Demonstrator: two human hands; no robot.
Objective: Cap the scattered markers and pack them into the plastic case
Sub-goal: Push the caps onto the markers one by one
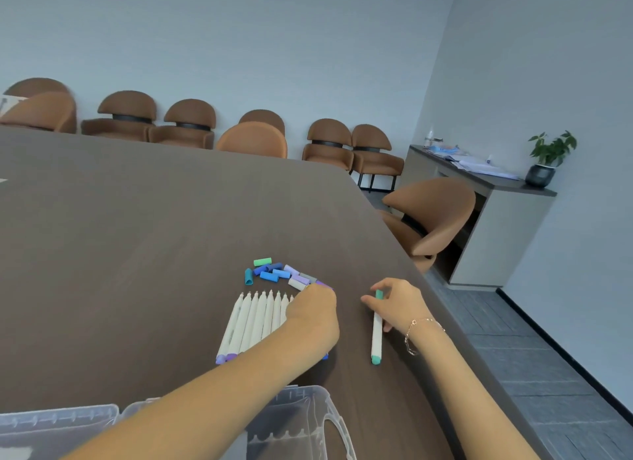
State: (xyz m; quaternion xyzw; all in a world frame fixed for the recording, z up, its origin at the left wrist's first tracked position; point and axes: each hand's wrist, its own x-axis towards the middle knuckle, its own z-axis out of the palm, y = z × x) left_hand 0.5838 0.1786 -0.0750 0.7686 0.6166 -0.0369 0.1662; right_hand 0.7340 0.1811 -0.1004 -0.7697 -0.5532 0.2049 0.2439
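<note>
A row of several white uncapped markers (255,317) lies on the dark wooden table (137,226), tips pointing away from me. Beyond them sits a heap of loose caps (279,273) in green, blue, lilac and grey. My left hand (313,310) reaches over the row's right end, fingertips at a purple cap (323,284) on the heap's near right edge. My right hand (399,302) holds a white marker with teal caps (376,329) near its far end, its lower end on the table. The clear plastic case (301,422) lies open at the near edge, partly hidden by my left arm.
The table's right edge (445,309) runs diagonally just past my right hand. A brown chair (431,213) stands beside that edge. More chairs line the far wall, and a sideboard with a potted plant (549,158) stands at the right.
</note>
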